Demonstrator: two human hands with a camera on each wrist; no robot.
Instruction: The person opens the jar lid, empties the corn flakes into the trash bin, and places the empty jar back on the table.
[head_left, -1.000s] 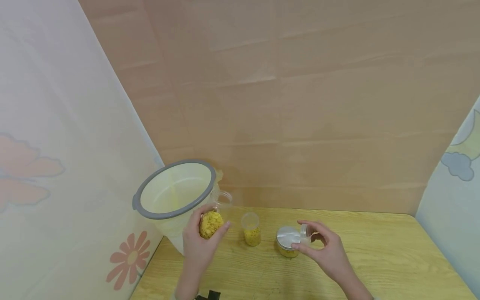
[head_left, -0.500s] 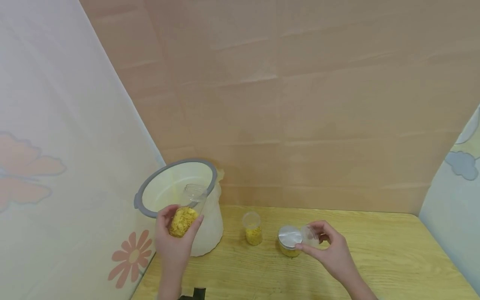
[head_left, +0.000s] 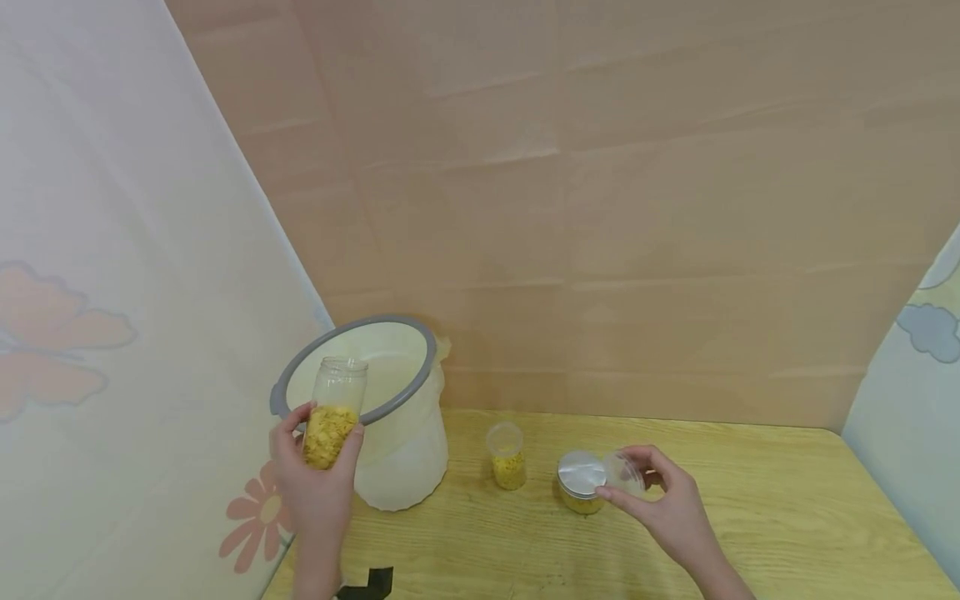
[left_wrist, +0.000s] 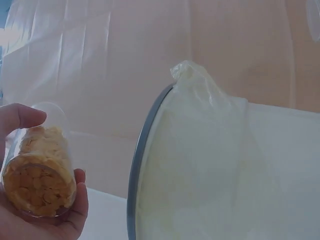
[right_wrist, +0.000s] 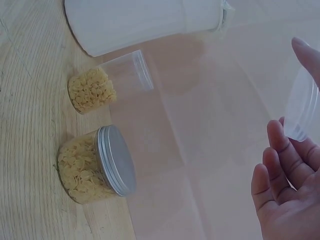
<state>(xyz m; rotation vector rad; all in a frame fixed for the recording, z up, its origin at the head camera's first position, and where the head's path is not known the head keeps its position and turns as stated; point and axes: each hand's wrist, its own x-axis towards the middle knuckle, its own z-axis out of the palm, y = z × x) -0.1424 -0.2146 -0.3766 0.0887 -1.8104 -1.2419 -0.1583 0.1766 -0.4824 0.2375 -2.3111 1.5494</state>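
My left hand [head_left: 318, 496] grips a clear plastic jar [head_left: 337, 417] about half filled with yellow flakes. The jar has no lid on and leans slightly, its mouth overlapping the near rim of a white bin [head_left: 405, 467] in the head view. In the left wrist view, fingers and thumb wrap the jar [left_wrist: 40, 185] from both sides. My right hand [head_left: 667, 504] pinches a clear round lid [head_left: 624, 473] by its edge, thumb on one side and fingers on the other. Beside that lid stands a wide jar with a silver lid [head_left: 581, 475], also holding yellow flakes.
A second clear jar [head_left: 508, 467], partly filled with yellow flakes, stands on the wooden table [head_left: 780, 500] between the bin and the silver-lidded jar. The bin's grey ring [left_wrist: 137, 165] holds a plastic liner [left_wrist: 195, 85]. Fabric-like walls enclose the table's back and sides.
My left hand has carried the jar leftward, from beside the bin to its near left rim, turning it more upright. The right hand with the lid has shifted slightly right.
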